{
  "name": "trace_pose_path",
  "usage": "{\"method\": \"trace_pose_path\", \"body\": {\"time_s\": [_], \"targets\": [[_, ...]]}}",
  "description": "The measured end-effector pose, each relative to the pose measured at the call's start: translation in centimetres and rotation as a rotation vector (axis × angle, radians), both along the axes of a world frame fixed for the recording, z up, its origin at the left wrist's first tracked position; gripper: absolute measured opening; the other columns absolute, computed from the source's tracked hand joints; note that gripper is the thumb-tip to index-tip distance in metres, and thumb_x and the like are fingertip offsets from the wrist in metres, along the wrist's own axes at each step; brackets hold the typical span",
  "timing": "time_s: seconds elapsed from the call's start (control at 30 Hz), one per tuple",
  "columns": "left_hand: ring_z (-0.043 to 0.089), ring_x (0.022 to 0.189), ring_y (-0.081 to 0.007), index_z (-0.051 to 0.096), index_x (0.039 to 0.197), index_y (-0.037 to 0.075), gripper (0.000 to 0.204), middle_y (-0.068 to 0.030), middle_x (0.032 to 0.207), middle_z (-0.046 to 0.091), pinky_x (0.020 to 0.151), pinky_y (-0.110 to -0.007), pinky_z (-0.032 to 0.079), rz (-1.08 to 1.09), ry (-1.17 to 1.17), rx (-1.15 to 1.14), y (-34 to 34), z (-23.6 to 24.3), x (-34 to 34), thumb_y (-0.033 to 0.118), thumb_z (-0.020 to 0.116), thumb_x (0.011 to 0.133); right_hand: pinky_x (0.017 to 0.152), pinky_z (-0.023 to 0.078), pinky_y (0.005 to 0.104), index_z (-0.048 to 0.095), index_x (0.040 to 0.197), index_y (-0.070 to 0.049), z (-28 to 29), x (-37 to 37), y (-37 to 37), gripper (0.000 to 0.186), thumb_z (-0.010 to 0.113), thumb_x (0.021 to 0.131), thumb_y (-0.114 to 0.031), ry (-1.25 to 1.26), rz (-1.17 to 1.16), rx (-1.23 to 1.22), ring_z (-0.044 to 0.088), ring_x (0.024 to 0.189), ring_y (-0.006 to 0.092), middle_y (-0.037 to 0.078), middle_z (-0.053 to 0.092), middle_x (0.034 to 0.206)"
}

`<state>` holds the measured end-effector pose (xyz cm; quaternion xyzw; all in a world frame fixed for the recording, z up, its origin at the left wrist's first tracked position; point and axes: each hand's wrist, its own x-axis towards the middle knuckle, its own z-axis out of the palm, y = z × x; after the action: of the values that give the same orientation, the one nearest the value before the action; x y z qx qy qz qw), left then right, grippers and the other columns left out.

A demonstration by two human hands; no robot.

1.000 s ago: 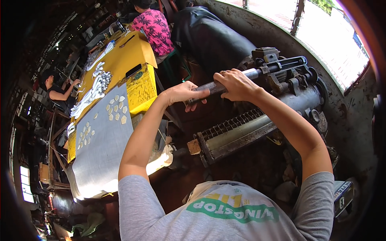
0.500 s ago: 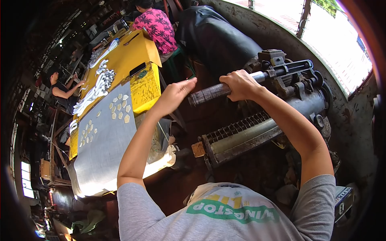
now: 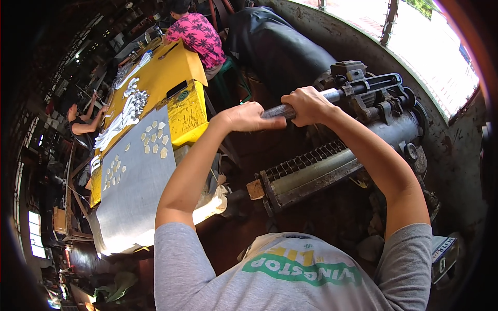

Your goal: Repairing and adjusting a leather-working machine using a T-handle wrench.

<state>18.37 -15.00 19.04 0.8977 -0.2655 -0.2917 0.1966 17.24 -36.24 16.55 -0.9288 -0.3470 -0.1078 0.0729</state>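
Note:
A round metal bar (image 3: 278, 111) juts left from the machine (image 3: 386, 98) on the right. My right hand (image 3: 309, 106) is wrapped around it partway along, with bright bare metal showing between that hand and the machine. Over the bar's outer end lies my left hand (image 3: 250, 117), its fingers curled against the bar and slightly smeared. That hand hides the dark, thicker end. Below the bar, the machine's long cylinder (image 3: 311, 173) runs alongside a row of wire coils (image 3: 306, 159).
A table (image 3: 137, 207) at left has a grey sheet bearing several small pale pieces (image 3: 154, 137), a yellow cover (image 3: 187, 114) and white strips (image 3: 122, 116). One person (image 3: 199, 39) in a pink shirt sits at its far end; another (image 3: 83, 122) works across it. A dark covered bulk (image 3: 280, 46) stands behind.
My left hand has moved right from beside the bar onto its outer end, and its fingers have closed there. My right hand keeps its hold. The person across the table has shifted an arm.

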Motion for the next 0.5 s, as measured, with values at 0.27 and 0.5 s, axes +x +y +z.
{"method": "trace_pose_path", "body": {"time_s": [0.27, 0.5], "targets": [[0.07, 0.082, -0.0311, 0.065, 0.082, -0.007, 0.081, -0.0204, 0.08, 0.069, 0.083, -0.038, 0.054, 0.127, 0.507, -0.516, 2.2, -2.7, 0.3, 0.064, 0.028, 0.094, 0.067, 0.053, 0.0409, 0.064, 0.077, -0.008, 0.2, 0.0, -0.1, 0.023, 0.069, 0.055, -0.013, 0.072, -0.029, -0.02, 0.066, 0.069, 0.032, 0.014, 0.066, 0.069], [0.066, 0.083, -0.0326, 0.063, 0.107, -0.001, 0.033, -0.0198, 0.086, 0.066, 0.075, -0.04, 0.05, 0.079, -0.741, -0.146, 1.7, -2.8, -5.8, 0.028, 0.057, 0.094, 0.067, 0.053, 0.0408, 0.067, 0.08, -0.007, 0.4, 0.1, 0.0, 0.026, 0.069, 0.055, -0.014, 0.063, -0.026, 0.002, 0.067, 0.071, 0.0323, 0.014, 0.067, 0.071]]}}
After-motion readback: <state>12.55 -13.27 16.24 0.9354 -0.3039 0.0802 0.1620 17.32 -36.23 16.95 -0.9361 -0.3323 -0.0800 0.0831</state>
